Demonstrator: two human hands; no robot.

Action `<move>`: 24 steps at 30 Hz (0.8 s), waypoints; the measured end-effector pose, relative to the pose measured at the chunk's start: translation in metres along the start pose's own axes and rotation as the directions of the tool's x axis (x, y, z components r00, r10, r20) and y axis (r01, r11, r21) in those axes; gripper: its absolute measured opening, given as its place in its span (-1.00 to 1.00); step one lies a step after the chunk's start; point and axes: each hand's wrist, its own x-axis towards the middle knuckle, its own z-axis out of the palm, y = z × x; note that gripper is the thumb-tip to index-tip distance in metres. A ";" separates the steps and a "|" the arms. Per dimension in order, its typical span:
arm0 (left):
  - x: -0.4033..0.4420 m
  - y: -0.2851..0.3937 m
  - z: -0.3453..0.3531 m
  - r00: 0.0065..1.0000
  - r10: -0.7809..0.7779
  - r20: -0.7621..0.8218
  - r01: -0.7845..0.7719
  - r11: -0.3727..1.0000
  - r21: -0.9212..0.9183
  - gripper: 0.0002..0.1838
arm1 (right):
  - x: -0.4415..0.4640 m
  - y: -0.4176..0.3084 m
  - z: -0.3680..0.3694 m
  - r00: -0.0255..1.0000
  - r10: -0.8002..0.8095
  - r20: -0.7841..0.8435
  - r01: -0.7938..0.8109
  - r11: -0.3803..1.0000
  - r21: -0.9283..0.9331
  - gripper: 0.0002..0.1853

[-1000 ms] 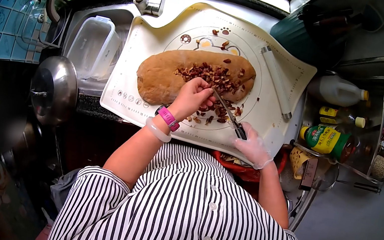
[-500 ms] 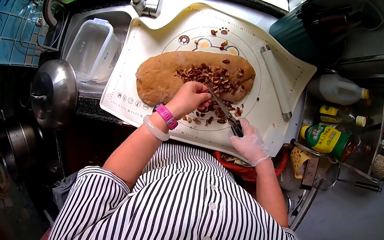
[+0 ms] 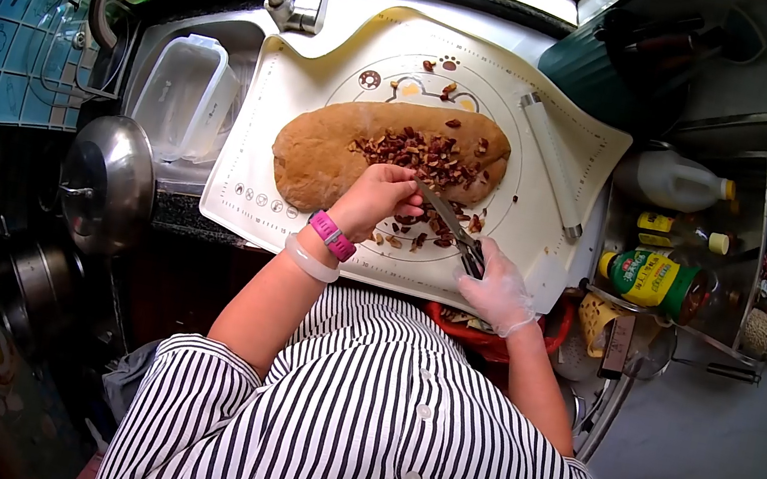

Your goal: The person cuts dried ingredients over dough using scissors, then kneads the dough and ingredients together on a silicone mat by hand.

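A flattened slab of brown dough [image 3: 317, 152] lies on a cream baking mat [image 3: 275, 100]. Chopped nuts [image 3: 418, 152] are heaped on its middle and right part, and more pieces are scattered on the mat at its near edge. My right hand [image 3: 502, 292], in a clear plastic glove, grips a pair of scissors [image 3: 453, 219] whose blades point up and left over the nuts. At the blade tips, my bare left hand [image 3: 380, 198] is closed in a pinch. What sits between its fingertips is too small to make out.
A white rolling pin [image 3: 550, 164] rests on the mat's right side. Left of the mat, a clear plastic container [image 3: 186, 100] stands in the sink under the faucet [image 3: 284, 15]. Bottles [image 3: 661, 276] fill a rack at the right, and a metal lid [image 3: 108, 186] is at the left.
Both hands stay almost in place over the near edge of the dough. The scissors have shifted only slightly in my right hand; the dough and nuts look the same.
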 end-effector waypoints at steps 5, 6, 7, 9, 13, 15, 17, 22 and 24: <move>0.004 -0.006 -0.004 0.998 -0.015 0.057 0.016 1.000 -0.015 -0.84 | 0.005 -0.007 0.001 0.999 -0.031 -0.020 0.030 0.998 -0.055 -0.48; 0.004 -0.007 -0.004 0.998 -0.019 0.057 0.020 1.000 -0.007 -0.85 | 0.006 -0.007 0.000 0.999 -0.030 -0.012 0.029 0.997 -0.075 -0.49; 0.004 -0.008 -0.004 0.998 -0.020 0.056 0.020 1.000 -0.007 -0.85 | 0.006 -0.007 -0.001 0.999 -0.031 -0.011 0.030 0.997 -0.075 -0.49; 0.003 -0.008 -0.003 0.998 -0.027 0.063 0.026 1.000 0.012 -0.86 | 0.006 -0.008 -0.003 0.999 -0.013 0.035 0.016 0.997 -0.080 -0.47; -0.001 -0.007 -0.001 0.999 -0.022 0.034 0.021 0.999 0.046 -0.85 | 0.007 0.000 0.000 0.999 -0.043 0.028 0.044 0.997 -0.064 -0.47; 0.001 -0.010 -0.003 0.999 -0.024 0.033 0.021 0.995 0.099 -0.85 | 0.006 0.005 0.001 0.996 -0.086 0.002 0.086 0.989 -0.124 -0.48; 0.001 -0.013 -0.003 1.000 0.000 0.026 -0.003 0.994 0.113 -0.84 | 0.007 0.012 0.002 0.996 -0.089 -0.013 0.086 0.989 -0.123 -0.51; 0.004 -0.018 0.003 0.988 0.131 -0.082 -0.117 0.981 0.156 -0.79 | 0.005 0.007 -0.004 1.000 0.009 0.008 -0.009 1.000 0.005 -0.58; -0.002 -0.017 0.004 0.732 0.665 -0.147 -0.358 0.559 0.748 -0.73 | 0.003 0.011 -0.005 0.991 0.131 -0.022 -0.124 0.972 0.202 -0.57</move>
